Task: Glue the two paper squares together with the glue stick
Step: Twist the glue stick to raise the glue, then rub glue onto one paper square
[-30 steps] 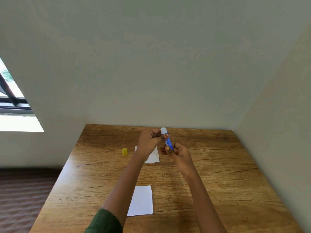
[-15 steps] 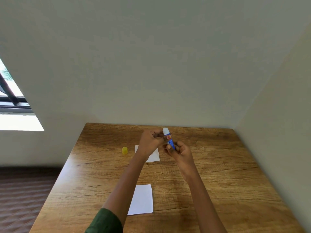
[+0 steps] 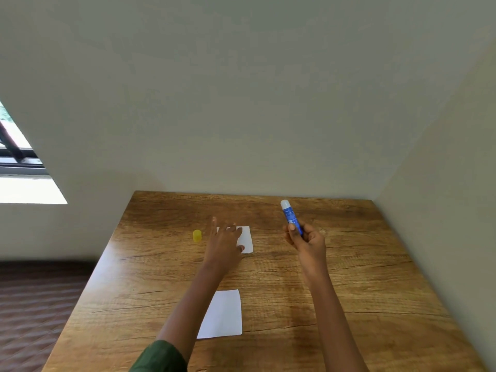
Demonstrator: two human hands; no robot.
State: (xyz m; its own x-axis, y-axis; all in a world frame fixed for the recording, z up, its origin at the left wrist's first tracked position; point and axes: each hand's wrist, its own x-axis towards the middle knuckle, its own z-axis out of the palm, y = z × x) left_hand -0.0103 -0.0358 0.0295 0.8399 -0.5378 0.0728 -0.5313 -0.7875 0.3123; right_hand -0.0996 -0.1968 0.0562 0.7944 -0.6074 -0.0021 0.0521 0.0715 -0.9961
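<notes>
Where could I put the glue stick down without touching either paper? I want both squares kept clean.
Bare wood lies right of the right hand holding the glue stick, out to the table edge. The left side, around the yellow cap, left hand, far paper and near paper, is crowded.

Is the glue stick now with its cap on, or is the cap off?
Off. The glue stick, held in the right hand, shows a bare white tip, and the yellow cap stands apart on the table.

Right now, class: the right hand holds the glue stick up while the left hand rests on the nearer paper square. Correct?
Not quite. The head view shows the left hand on the farther paper square; the right hand does hold the glue stick up.
</notes>
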